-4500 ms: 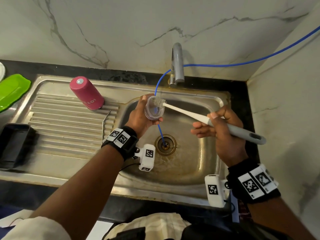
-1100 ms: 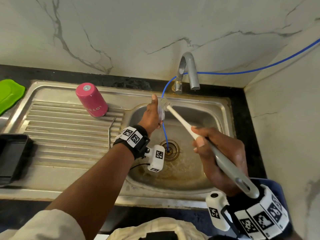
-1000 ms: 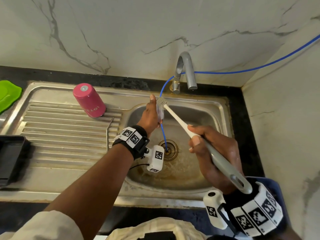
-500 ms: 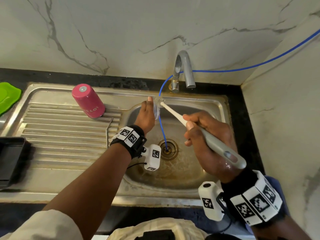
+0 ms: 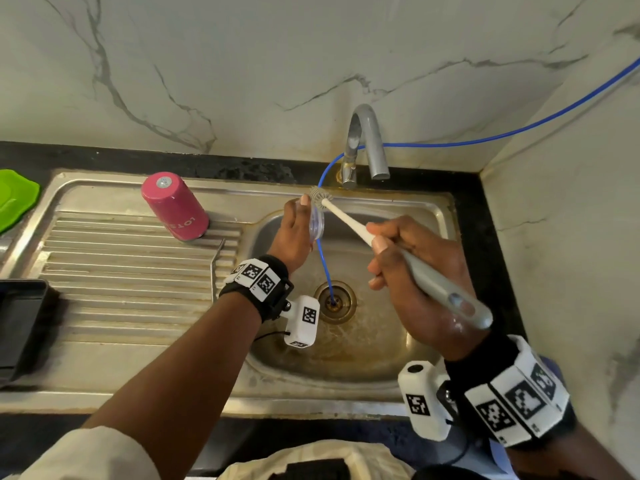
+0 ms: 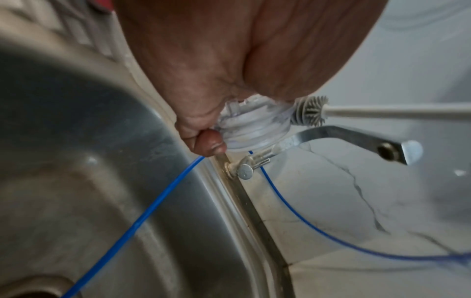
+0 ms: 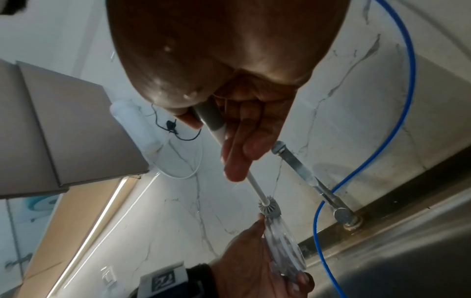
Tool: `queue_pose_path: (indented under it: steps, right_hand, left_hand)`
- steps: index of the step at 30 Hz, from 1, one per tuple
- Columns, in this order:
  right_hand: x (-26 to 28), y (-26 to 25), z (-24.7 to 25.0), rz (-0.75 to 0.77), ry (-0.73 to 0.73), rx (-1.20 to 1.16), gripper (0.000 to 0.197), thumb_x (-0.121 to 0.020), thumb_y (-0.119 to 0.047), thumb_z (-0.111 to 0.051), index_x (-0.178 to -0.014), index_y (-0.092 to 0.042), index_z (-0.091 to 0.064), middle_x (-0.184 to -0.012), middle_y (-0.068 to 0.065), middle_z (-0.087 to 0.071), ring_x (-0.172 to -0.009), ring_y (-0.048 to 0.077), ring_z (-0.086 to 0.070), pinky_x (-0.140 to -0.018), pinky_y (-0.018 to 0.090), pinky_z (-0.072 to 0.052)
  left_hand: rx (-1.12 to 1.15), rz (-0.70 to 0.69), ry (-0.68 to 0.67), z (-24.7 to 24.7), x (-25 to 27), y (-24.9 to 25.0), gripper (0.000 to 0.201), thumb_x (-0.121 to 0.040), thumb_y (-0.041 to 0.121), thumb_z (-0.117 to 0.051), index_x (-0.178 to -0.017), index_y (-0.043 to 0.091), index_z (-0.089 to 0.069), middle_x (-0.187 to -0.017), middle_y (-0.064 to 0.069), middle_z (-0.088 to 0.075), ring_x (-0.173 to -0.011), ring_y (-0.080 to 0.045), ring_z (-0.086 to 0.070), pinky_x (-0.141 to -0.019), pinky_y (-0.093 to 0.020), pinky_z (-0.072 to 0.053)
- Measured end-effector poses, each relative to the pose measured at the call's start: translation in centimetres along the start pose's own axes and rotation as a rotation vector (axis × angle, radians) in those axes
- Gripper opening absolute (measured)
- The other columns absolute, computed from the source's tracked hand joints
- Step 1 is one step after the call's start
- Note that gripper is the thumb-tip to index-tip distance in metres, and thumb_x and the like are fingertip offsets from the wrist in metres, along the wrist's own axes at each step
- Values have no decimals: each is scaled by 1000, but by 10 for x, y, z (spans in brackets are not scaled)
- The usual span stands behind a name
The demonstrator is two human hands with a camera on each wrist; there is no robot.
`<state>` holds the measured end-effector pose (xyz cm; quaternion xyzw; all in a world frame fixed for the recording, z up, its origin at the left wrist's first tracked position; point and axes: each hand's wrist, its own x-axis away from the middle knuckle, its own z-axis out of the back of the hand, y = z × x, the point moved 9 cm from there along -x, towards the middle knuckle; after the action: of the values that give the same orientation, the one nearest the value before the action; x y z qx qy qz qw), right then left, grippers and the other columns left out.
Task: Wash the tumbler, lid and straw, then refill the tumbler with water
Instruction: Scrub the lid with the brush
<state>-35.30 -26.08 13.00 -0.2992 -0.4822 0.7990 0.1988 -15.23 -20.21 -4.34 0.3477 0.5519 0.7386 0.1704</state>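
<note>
L hand (image 5: 294, 233) is pinching the clear lid (image 5: 317, 221) on edge over the sink (image 5: 426, 209), thumb on top, fingers underneath. R hand (image 5: 412, 271) is wrapping its grip round the grey handle of the brush (image 5: 367, 237), w/ the bristle head touching the lid's top rim, just beyond L thumb tip. Tap (image 5: 367, 143) is sitting just past the brush head; no water seen running. Tumbler (image 5: 175, 206) is standing upside down on the drainboard, well to the left of L hand. A thin metal rod (image 5: 216, 268) on the drainboard near L wrist is prob. the straw, can't confirm.

Step in hand: scrubbing the lid, prob. its rim and threads. Tumbler looks set aside to drain; straw and refill likely remaining.

Next move prob. calling for turning the lid in L pinch so the bristles reach the rest of the rim, then rinsing under the tap w/o losing the wet lid.
</note>
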Motion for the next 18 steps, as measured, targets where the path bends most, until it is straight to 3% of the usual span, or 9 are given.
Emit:
queue_pose_path:
  steps: [2,4,6,10,12,14,15,16,18]
  right_hand:
    - [6,-6,-4,34,-29,29,19,-105,-18,-59,-114,-5,-70,-81,1,-71,-66,20,-72,-59,45,-59]
    - [10,-7,-6,47,-51,29,20,-106,-19,-59,-116,-5,-69,-77,5,-69,-62,22,-70,-56,47,-57]
    - [12,-8,-5,66,-62,63,21,-107,-24,-58,-117,-8,-68,-74,4,-68,-62,20,-70,-56,45,-57]
    - [18,-1,-4,31,-73,75,24,-106,-28,-57,-120,-13,-69,-72,1,-68,-61,18,-71,-57,42,-56]
    - [22,-2,-6,41,-92,57,25,-106,-29,-56,-120,-12,-69,-72,0,-68,-59,19,-70,-54,42,-55]
    - [25,-3,-7,64,-113,43,26,-106,-28,-56,-119,-10,-69,-73,-2,-68,-58,20,-70,-52,42,-54]
    - [26,-3,-6,71,-121,33,26,-106,-28,-56,-120,-10,-69,-73,-2,-67,-58,20,-69,-51,43,-54]
    - [27,-3,-6,76,-127,20,26,-106,-28,-56,-120,-10,-69,-73,-2,-67,-57,20,-68,-50,44,-53]
    - [29,-1,-4,77,-138,-5,27,-107,-28,-55,-121,-10,-68,-72,-1,-66,-56,23,-67,-50,45,-52]
  left_hand:
    - [45,10,31,3,-1,1,46,-111,56,-26,-128,16,-43,-96,-19,-57,-65,-16,-54,-60,-30,-45]
    - [183,53,31,1,-5,-6,47,-110,58,-30,-136,20,-36,-84,-14,-57,-59,-18,-51,-57,-30,-45]
    - [346,134,-10,-5,-4,-14,56,-107,63,-35,-146,22,-32,-86,-13,-59,-61,-21,-52,-55,-30,-46]
    - [658,288,-92,-18,4,-20,68,-103,67,-41,-126,4,-55,-87,-14,-57,-66,-22,-55,-56,-30,-51]
    - [775,328,-100,-20,4,-22,74,-102,69,-39,-135,3,-52,-86,-12,-59,-68,-21,-58,-62,-31,-54]
    - [866,356,-103,-20,2,-21,83,-101,70,-37,-153,5,-38,-100,-15,-63,-75,-25,-64,-75,-37,-60]
    - [924,364,-116,-22,3,-19,85,-101,70,-36,-159,7,-31,-120,-19,-63,-82,-30,-69,-80,-40,-63]
    - [985,376,-127,-23,4,-16,86,-102,69,-36,-163,9,-25,-143,-27,-53,-91,-37,-73,-82,-44,-65]
    - [1108,394,-146,-25,7,-10,86,-102,68,-37,-166,14,-17,-158,-34,-34,-107,-48,-70,-80,-49,-65]
